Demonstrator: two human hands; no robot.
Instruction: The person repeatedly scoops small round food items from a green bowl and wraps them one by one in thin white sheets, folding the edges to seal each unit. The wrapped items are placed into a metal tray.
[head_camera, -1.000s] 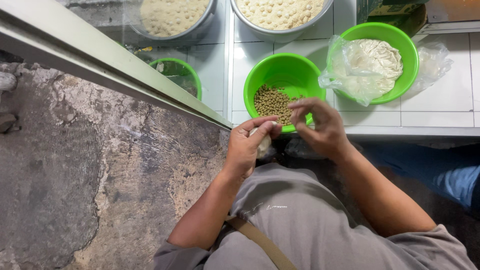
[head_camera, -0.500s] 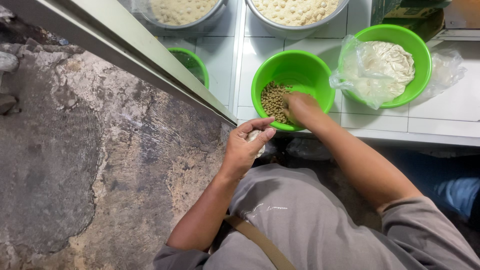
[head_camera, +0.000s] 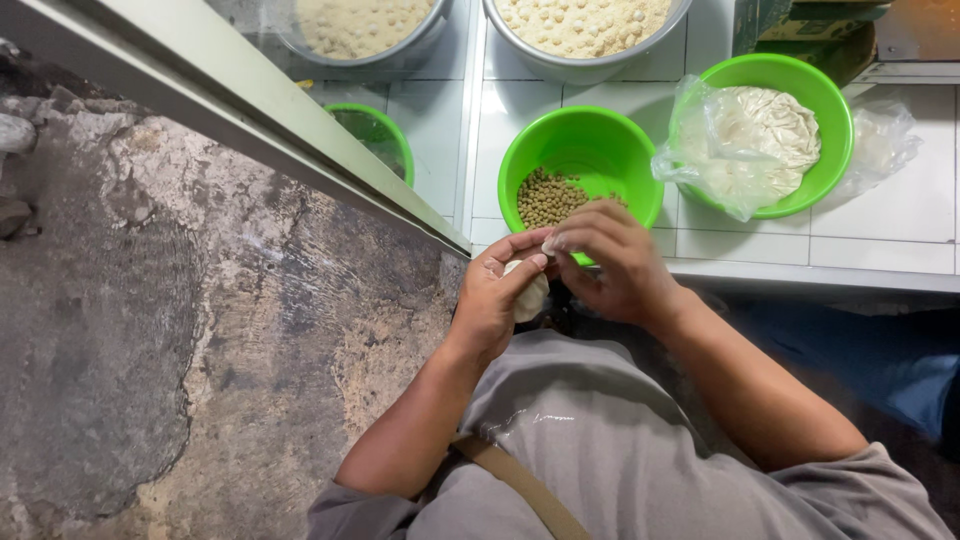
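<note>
Our left hand (head_camera: 495, 300) is cupped and closed around a pale lump of dough (head_camera: 528, 293), thumb laid over its top so the soft piece sits steady in the palm, just below the counter's edge. Our right hand (head_camera: 615, 262) meets it from the other side, fingertips pinched together on a small bit at the dough's upper rim, likely pressing something in or sealing it; what sits between those fingers is too small to tell. Both hands work close to the body, over our grey shirt (head_camera: 600, 440), which keeps the dough right beside the green bowl (head_camera: 620, 150) of small olive-brown balls (head_camera: 548, 197), an easy reach for the right hand. Further right, a second green bowl (head_camera: 825, 110) holds a clear plastic bag (head_camera: 745, 145) of pale stuff, the bag probably there to keep it from drying. A smaller green bowl (head_camera: 385, 125) sits behind the glass to the left, and two metal basins (head_camera: 585, 65) of light-coloured pieces stand at the back of the white tiled counter (head_camera: 890, 245)
</note>
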